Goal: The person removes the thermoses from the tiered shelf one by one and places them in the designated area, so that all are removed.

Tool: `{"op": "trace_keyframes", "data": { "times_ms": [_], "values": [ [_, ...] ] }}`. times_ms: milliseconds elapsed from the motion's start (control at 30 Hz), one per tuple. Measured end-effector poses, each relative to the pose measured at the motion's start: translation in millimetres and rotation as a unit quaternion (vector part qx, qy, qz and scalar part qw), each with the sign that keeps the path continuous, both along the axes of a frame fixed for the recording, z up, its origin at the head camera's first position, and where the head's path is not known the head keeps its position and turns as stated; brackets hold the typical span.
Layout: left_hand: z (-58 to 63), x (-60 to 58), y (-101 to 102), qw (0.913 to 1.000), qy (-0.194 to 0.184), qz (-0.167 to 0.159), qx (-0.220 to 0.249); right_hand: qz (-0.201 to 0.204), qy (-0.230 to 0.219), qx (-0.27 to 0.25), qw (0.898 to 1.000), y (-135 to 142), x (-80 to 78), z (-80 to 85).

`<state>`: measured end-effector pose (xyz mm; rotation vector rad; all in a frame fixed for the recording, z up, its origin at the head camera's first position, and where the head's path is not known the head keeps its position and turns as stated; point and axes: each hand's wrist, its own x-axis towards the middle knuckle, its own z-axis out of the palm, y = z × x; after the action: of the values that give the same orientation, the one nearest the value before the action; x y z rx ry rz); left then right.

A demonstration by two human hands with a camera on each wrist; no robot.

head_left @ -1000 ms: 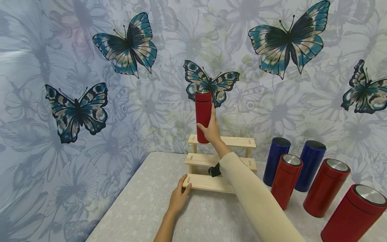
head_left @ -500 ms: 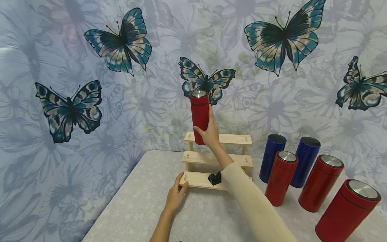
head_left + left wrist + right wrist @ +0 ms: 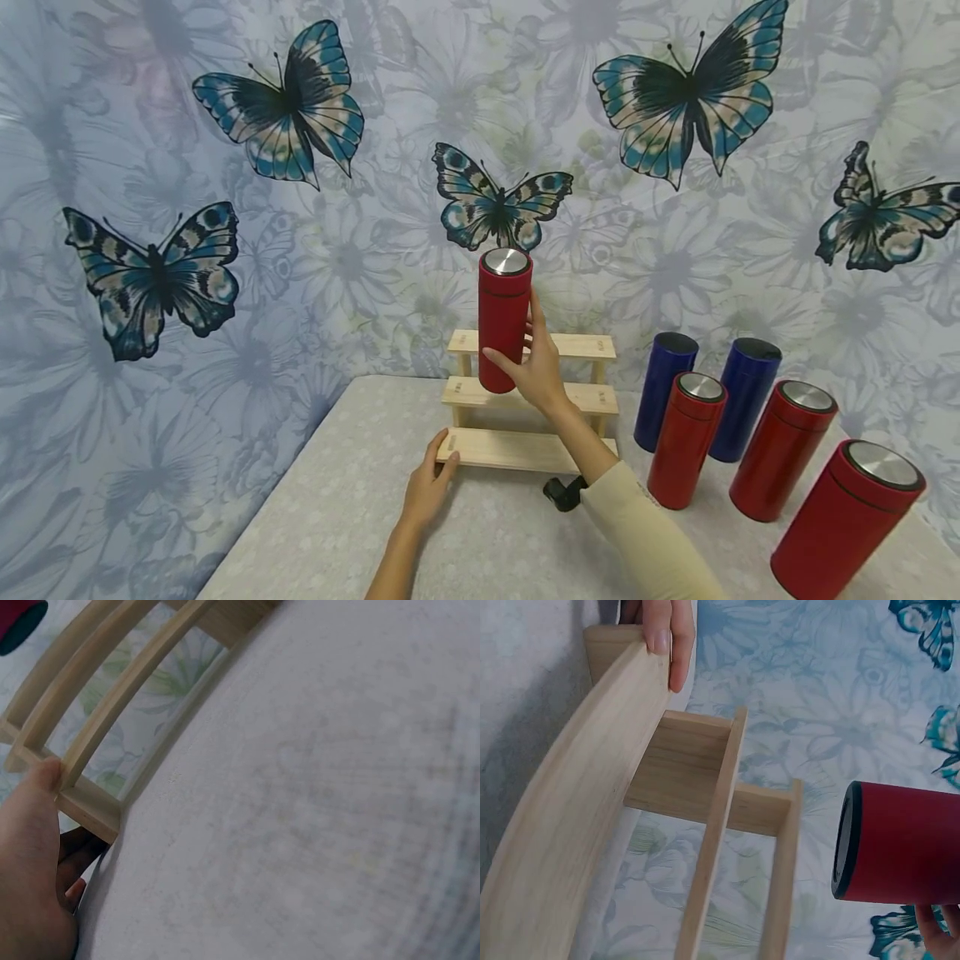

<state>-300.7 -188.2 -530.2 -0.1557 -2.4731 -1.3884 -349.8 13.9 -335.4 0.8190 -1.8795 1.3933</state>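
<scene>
A red vacuum flask (image 3: 503,321) with a silver lid top is upright in the air, held in my right hand (image 3: 540,375). In the head view it overlaps the top and middle tiers of a three-tier wooden stand (image 3: 517,450). The right wrist view shows the flask (image 3: 907,844) apart from the tiers, its dark-rimmed base toward them. My left hand (image 3: 427,492) grips the left end of the stand's lowest tier. In the left wrist view that hand's thumb lies on the tier's edge and its fingers reach round behind the stand's end (image 3: 90,810).
To the right stand two blue flasks (image 3: 663,392) and, nearer, several red flasks (image 3: 686,442). A wall with butterfly prints (image 3: 300,275) rises behind the stand. A pale patterned cloth (image 3: 330,500) covers the table. A black wrist camera (image 3: 564,493) shows at the right cuff.
My right hand has brought the red flask lower and nearer to me, from before the top tier toward the middle one. The left hand keeps its hold. The head view has shifted slightly.
</scene>
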Motion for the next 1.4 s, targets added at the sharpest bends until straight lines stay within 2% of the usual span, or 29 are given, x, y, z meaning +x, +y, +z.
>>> {"op": "trace_keyframes", "data": {
  "times_ms": [167, 400, 500, 633, 733, 900, 1067, 1167, 1267, 1400],
  "values": [
    [-0.9, -1.9, -0.4, 1.0, 0.003, 0.0, 0.002, 0.0, 0.01, 0.011, 1.0, 19.1, 56.2, 23.1],
    [1.4, -1.7, -2.1, 0.9999, 0.001, -0.005, 0.01, -0.028, 0.004, 0.024, 0.999, 57.0, 96.2, 22.4],
    [2.9, -1.1, -4.7, 0.9998, 0.0, -0.002, 0.019, -0.046, 0.001, 0.033, 0.998, 74.8, 105.5, 18.3],
    [4.1, -1.7, -6.5, 0.9998, 0.006, 0.0, 0.019, -0.066, 0.001, 0.045, 0.997, 103.7, 109.1, 5.8],
    [3.9, -2.6, -5.0, 0.9998, 0.012, -0.006, 0.017, -0.065, 0.005, 0.052, 0.997, 127.4, 115.2, -1.7],
    [2.5, -2.3, -0.1, 0.9996, 0.008, -0.017, 0.021, -0.091, -0.007, 0.063, 0.994, 162.9, 139.5, -4.4],
    [0.8, -2.1, 2.2, 0.9998, 0.003, -0.011, 0.019, -0.145, -0.053, 0.069, 0.986, 191.7, 164.8, -9.6],
    [0.0, -3.0, 2.3, 0.9998, 0.005, -0.009, 0.016, -0.184, -0.096, 0.068, 0.976, 203.7, 176.6, -18.4],
    [-0.9, -3.9, 2.2, 0.9998, 0.007, -0.01, 0.013, -0.211, -0.12, 0.076, 0.967, 214.4, 182.8, -31.6],
    [-2.3, -4.9, 2.2, 0.9999, 0.006, -0.008, 0.006, -0.212, -0.139, 0.092, 0.963, 227.3, 184.1, -50.5]
  ]
}}
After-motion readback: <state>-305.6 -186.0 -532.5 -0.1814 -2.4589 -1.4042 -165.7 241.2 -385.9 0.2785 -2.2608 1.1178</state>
